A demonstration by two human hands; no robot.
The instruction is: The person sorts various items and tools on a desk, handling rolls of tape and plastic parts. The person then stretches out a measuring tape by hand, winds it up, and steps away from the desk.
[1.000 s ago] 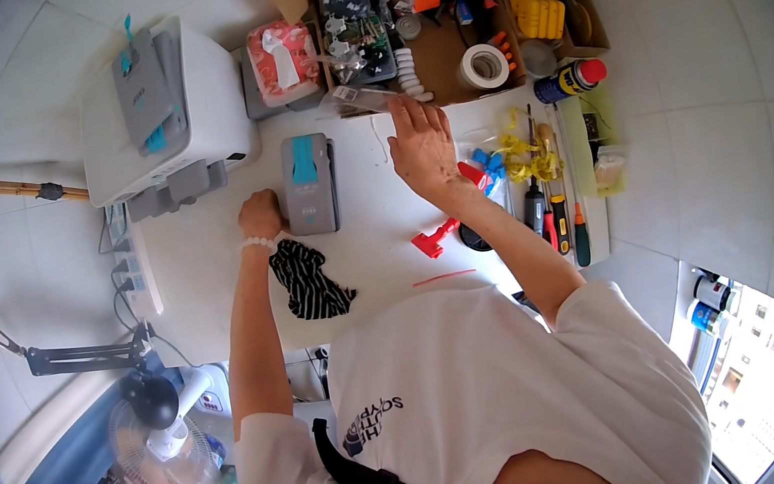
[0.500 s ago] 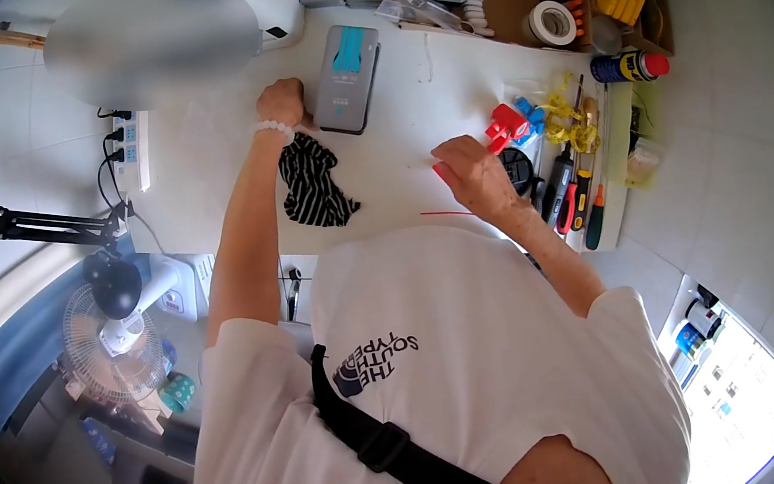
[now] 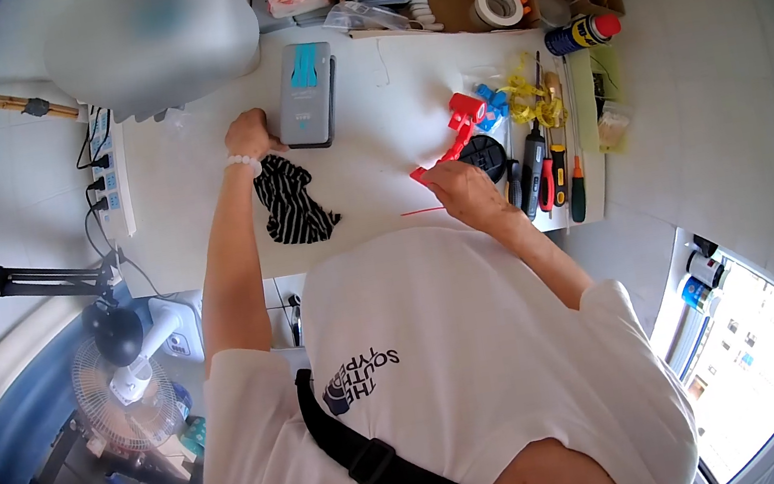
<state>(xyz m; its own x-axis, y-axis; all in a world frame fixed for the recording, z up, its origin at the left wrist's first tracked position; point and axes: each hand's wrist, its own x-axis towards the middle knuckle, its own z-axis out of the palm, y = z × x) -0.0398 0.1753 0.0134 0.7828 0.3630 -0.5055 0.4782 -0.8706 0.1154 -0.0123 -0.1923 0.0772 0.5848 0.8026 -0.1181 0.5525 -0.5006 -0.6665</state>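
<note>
Fingers of the right hand [image 3: 468,193] gathered at the near end of a red tool [image 3: 463,134]

In the head view, those fingers are drawn together over the tool's near end; whether they pinch it or only rest on it, I cannot tell. The tool lies slantwise on the white bench [image 3: 187,193], its wider far end beside blue pieces [image 3: 493,107] and just above a black disc [image 3: 483,156]. A thin red strip [image 3: 423,210] lies nearer the person.

The left hand [image 3: 251,134], with a pale beaded bracelet [image 3: 243,161] at the wrist, has its fingers curled under at the upper edge of a black-and-white striped cloth [image 3: 292,201]; what they hold, if anything, is hidden. Just beside it lies a grey device [image 3: 306,103] with a bright blue strap [image 3: 304,64]; faint pale marks on its face are too small to read.

Upside down on the white shirt [image 3: 482,328], dark lettering [image 3: 371,366] shows "THE", "SOUTH" and what looks like "TYPE". A red-capped can [image 3: 583,34] bears a blue-and-yellow label, its writing too small to read surely. It lies beyond the screwdrivers [image 3: 561,174], near a cardboard box [image 3: 456,3] holding a roll of white tape [image 3: 498,6].
</note>
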